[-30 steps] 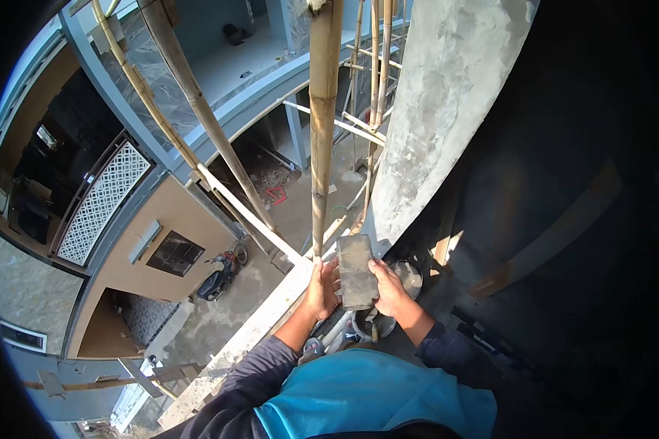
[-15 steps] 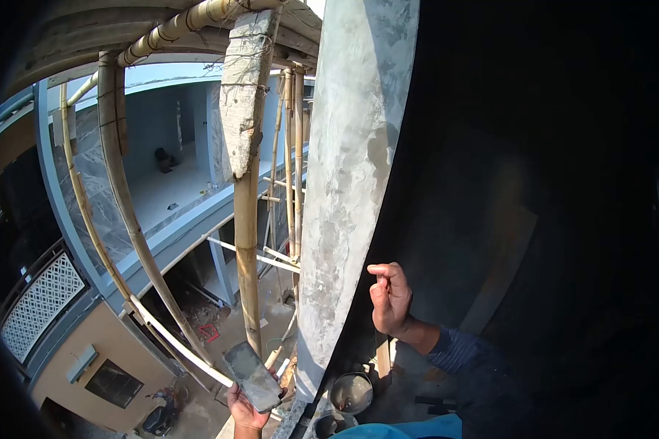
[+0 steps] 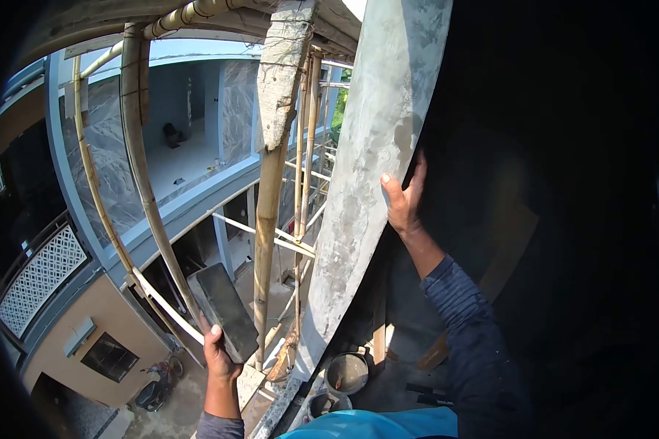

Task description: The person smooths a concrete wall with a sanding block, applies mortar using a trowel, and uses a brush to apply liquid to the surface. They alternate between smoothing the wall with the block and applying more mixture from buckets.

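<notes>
My left hand (image 3: 220,360) grips a dark grey, flat rectangular plastering float (image 3: 225,311), its thumb up against the near side. The float is tilted, its broad face towards me, and its handle is hidden. To the right rises a grey plastered column (image 3: 366,190) with damp-looking patches and a sunlit face. At the column's right edge, my right hand (image 3: 406,196) takes hold: the thumb lies on the face and the fingers reach round the dark side, where they are partly hidden.
Bamboo scaffold poles (image 3: 266,256) stand left of the column, one bearing a mortar-crusted board (image 3: 282,80). Below are a bucket (image 3: 346,374) with grey contents and a second bucket (image 3: 329,404). A drop opens to the left, with a parked motorbike (image 3: 154,388) far down.
My right hand has moved up from beside the column onto its edge. My left hand has raised the float and shifted it left. The view has turned slightly.
</notes>
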A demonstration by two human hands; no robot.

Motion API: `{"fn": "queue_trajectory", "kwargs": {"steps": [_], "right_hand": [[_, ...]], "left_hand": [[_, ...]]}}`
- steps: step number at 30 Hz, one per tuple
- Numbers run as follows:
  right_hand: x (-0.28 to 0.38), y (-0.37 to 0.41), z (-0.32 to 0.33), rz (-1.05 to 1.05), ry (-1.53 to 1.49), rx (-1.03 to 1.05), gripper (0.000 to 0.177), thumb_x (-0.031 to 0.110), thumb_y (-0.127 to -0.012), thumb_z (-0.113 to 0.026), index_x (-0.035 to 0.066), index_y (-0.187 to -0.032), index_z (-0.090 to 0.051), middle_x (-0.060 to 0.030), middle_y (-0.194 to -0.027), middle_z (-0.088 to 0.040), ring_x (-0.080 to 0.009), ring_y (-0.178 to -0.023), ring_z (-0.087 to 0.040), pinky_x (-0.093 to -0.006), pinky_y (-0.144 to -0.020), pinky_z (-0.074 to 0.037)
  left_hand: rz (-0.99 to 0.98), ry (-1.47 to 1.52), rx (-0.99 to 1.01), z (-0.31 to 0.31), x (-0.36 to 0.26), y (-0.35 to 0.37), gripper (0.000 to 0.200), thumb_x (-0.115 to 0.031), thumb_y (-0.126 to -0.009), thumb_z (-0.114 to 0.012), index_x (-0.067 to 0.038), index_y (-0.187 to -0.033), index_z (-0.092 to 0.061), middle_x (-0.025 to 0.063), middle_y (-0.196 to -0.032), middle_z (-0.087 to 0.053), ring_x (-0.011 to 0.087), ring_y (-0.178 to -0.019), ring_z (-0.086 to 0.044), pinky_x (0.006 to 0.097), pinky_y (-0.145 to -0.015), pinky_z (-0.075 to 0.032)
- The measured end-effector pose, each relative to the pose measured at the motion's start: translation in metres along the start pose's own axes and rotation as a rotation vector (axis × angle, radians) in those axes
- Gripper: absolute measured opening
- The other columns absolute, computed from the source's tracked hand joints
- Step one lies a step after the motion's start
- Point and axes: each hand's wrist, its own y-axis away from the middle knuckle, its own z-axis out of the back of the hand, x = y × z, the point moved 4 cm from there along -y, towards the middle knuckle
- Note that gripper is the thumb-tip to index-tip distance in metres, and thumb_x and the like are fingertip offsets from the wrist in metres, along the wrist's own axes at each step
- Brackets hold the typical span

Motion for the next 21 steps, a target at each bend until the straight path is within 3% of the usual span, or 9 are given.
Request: {"fn": "queue_trajectory", "kwargs": {"steps": [2,8,10,14,16,18,19,20,21], "right_hand": [[0.004,0.000,0.000,0.007,0.037,0.005,0.089,0.024,-0.081,-0.068,-0.007,-0.146,-0.016,-0.0205,-0.139,-0.037,-0.0253,-0.128,-0.038,-0.0403,-0.110,-0.030],[0.036,-0.009,-0.011,0.039,0.005,0.014,0.087,0.022,-0.083,-0.067,-0.004,-0.148,-0.015,-0.0201,-0.141,-0.037,-0.0262,-0.129,-0.038,-0.0405,-0.110,-0.030],[0.038,-0.016,-0.016,0.037,0.137,0.021,0.090,0.023,-0.083,-0.070,-0.003,-0.149,-0.014,-0.0199,-0.140,-0.038,-0.0269,-0.127,-0.041,-0.0404,-0.108,-0.033],[0.036,-0.018,-0.022,0.097,0.339,-0.017,0.090,0.022,-0.082,-0.071,-0.004,-0.148,-0.015,-0.0196,-0.139,-0.041,-0.0276,-0.127,-0.042,-0.0401,-0.108,-0.033],[0.032,-0.017,-0.021,0.109,0.347,-0.002,0.090,0.023,-0.083,-0.071,-0.004,-0.148,-0.016,-0.0199,-0.140,-0.040,-0.0283,-0.128,-0.042,-0.0404,-0.109,-0.032],[0.028,-0.016,-0.020,0.108,0.350,0.011,0.089,0.024,-0.083,-0.071,-0.005,-0.147,-0.017,-0.0201,-0.140,-0.040,-0.0291,-0.128,-0.041,-0.0407,-0.109,-0.031],[0.030,-0.016,-0.019,0.114,0.388,0.011,0.088,0.025,-0.083,-0.070,-0.005,-0.147,-0.018,-0.0203,-0.141,-0.039,-0.0291,-0.129,-0.040,-0.0408,-0.110,-0.030],[0.032,-0.015,-0.019,0.116,0.426,0.007,0.087,0.026,-0.084,-0.070,-0.006,-0.147,-0.019,-0.0205,-0.141,-0.039,-0.0291,-0.130,-0.039,-0.0409,-0.110,-0.029],[0.036,-0.013,-0.022,0.111,0.480,0.014,0.076,0.022,-0.087,-0.064,0.000,-0.147,-0.023,-0.0133,-0.139,-0.039,-0.0231,-0.128,-0.038,-0.0390,-0.110,-0.028]], "left_hand": [[-0.208,-0.161,0.071,-0.052,-0.024,-0.009,0.072,-0.033,-0.078,-0.064,-0.009,-0.140,-0.035,0.0112,-0.121,-0.056,0.0248,-0.108,-0.058,0.0377,-0.096,-0.048],[-0.305,-0.063,0.326,-0.171,-0.041,-0.064,0.075,-0.029,-0.075,-0.069,-0.007,-0.137,-0.034,0.0113,-0.120,-0.056,0.0191,-0.104,-0.060,0.0333,-0.093,-0.048],[-0.371,-0.033,0.445,-0.218,-0.046,-0.083,0.078,-0.031,-0.074,-0.072,-0.004,-0.136,-0.035,0.0114,-0.116,-0.058,0.0177,-0.102,-0.059,0.0316,-0.092,-0.048],[-0.495,0.055,0.693,-0.311,-0.070,-0.119,0.066,-0.017,-0.083,-0.072,0.001,-0.138,-0.039,0.0161,-0.115,-0.059,0.0169,-0.105,-0.058,0.0315,-0.094,-0.047],[-0.597,0.034,0.734,-0.350,-0.079,-0.140,0.063,-0.019,-0.085,-0.072,0.004,-0.135,-0.042,0.0174,-0.118,-0.059,0.0171,-0.107,-0.058,0.0309,-0.094,-0.047],[-0.813,-0.056,0.663,-0.381,-0.081,-0.167,0.059,-0.025,-0.083,-0.072,0.003,-0.131,-0.050,0.0194,-0.119,-0.059,0.0264,-0.112,-0.057,0.0350,-0.099,-0.043],[-0.951,-0.111,0.657,-0.397,-0.087,-0.174,0.061,-0.019,-0.086,-0.071,0.003,-0.136,-0.044,0.0155,-0.123,-0.057,0.0192,-0.114,-0.054,0.0323,-0.099,-0.043],[-1.048,-0.189,0.592,-0.408,-0.089,-0.181,0.062,-0.026,-0.086,-0.069,0.003,-0.135,-0.045,0.0187,-0.123,-0.057,0.0252,-0.117,-0.054,0.0355,-0.102,-0.041],[-1.036,-0.224,0.559,-0.418,-0.093,-0.182,0.061,-0.030,-0.087,-0.067,0.002,-0.135,-0.046,0.0213,-0.123,-0.056,0.0288,-0.116,-0.055,0.0371,-0.102,-0.041]]}}
